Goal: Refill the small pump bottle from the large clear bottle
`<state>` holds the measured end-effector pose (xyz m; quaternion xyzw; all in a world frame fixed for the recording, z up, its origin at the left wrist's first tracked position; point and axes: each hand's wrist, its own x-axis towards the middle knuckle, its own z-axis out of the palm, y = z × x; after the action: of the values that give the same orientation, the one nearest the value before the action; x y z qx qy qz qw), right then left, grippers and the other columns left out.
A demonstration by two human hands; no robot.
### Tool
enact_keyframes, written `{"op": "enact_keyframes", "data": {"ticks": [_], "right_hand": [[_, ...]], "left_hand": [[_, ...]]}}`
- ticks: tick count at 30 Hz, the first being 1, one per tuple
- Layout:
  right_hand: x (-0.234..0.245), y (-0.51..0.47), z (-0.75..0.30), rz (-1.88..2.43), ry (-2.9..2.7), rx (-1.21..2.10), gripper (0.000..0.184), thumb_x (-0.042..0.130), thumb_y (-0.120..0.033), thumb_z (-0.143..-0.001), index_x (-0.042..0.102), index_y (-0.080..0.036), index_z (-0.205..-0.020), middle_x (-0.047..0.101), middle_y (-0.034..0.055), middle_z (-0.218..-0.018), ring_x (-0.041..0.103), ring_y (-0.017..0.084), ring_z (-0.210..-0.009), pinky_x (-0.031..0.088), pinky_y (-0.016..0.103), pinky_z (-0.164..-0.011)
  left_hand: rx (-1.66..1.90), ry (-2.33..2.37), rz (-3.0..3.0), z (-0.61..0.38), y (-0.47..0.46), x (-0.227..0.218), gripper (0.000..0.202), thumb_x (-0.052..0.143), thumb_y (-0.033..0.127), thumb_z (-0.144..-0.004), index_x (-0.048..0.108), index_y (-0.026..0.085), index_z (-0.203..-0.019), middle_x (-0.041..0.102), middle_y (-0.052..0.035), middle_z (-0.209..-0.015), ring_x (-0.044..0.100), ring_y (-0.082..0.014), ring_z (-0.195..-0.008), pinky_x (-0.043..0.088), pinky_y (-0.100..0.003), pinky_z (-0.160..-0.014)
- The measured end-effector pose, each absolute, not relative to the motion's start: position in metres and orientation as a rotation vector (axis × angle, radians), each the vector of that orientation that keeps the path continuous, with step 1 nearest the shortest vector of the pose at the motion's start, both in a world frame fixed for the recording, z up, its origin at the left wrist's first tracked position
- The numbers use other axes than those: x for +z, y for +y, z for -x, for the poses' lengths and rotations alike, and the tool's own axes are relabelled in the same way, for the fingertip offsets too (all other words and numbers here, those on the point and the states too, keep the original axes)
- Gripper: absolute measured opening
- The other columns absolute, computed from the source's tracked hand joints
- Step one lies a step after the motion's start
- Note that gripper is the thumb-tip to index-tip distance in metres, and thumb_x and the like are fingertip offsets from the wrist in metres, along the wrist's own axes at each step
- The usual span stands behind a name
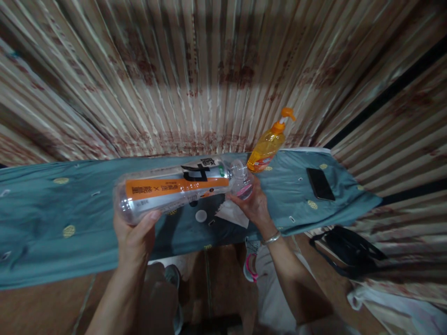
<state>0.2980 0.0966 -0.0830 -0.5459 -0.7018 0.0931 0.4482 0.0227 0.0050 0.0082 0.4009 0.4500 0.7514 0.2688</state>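
My left hand (134, 232) grips the base end of a large clear plastic bottle (174, 190) with an orange and black label, tipped on its side above the table. The bottle's mouth points right, into a small clear cup with pink tint (242, 184) that my right hand (253, 204) holds from below. A white bottle cap (201, 215) lies on the cloth under the bottle. A white paper piece (232, 214) lies beside it, partly under my right hand.
A teal cloth (52, 218) with gold dots covers the table. An orange pump bottle of liquid (267, 146) stands at the back. A black phone (320, 184) lies to the right. A black bag (349, 253) sits on the floor at right. Striped curtain behind.
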Motion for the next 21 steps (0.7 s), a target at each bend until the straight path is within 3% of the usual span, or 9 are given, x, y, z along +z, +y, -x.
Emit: {"op": "enact_keyframes", "data": {"ticks": [6, 15, 21], "right_hand": [[-0.079, 0.093, -0.298, 1.341, -1.745, 0.234, 0.098, 0.08, -0.073, -0.079, 0.046, -0.012, -0.148, 0.07, 0.0249, -0.135, 0.072, 0.038, -0.123, 0.062, 0.053, -0.101], [-0.075, 0.091, -0.298, 1.339, -1.753, 0.244, 0.087, 0.077, -0.069, -0.085, 0.049, -0.013, -0.145, 0.07, 0.0233, -0.135, 0.073, 0.036, -0.123, 0.062, 0.051, -0.102], [-0.073, 0.09, -0.297, 1.347, -1.731, 0.268, 0.088, 0.079, -0.068, -0.083, 0.049, -0.012, -0.145, 0.071, 0.0223, -0.132, 0.075, 0.036, -0.118, 0.064, 0.049, -0.098]], "left_hand": [[2.011, 1.199, -1.104, -0.02, 0.005, 0.008, 0.06, 0.094, 0.037, -0.062, 0.075, 0.037, -0.119, 0.079, -0.0052, -0.113, 0.076, -0.0334, -0.102, 0.063, -0.055, -0.096], [1.954, 1.211, -1.207, -0.007, 0.005, 0.0, 0.048, 0.087, 0.037, -0.072, 0.076, 0.038, -0.119, 0.079, -0.005, -0.114, 0.074, -0.0365, -0.113, 0.063, -0.059, -0.098], [1.957, 1.216, -1.154, -0.006, 0.006, 0.0, 0.044, 0.089, 0.038, -0.069, 0.078, 0.037, -0.112, 0.08, -0.005, -0.112, 0.075, -0.0362, -0.111, 0.061, -0.06, -0.101]]}}
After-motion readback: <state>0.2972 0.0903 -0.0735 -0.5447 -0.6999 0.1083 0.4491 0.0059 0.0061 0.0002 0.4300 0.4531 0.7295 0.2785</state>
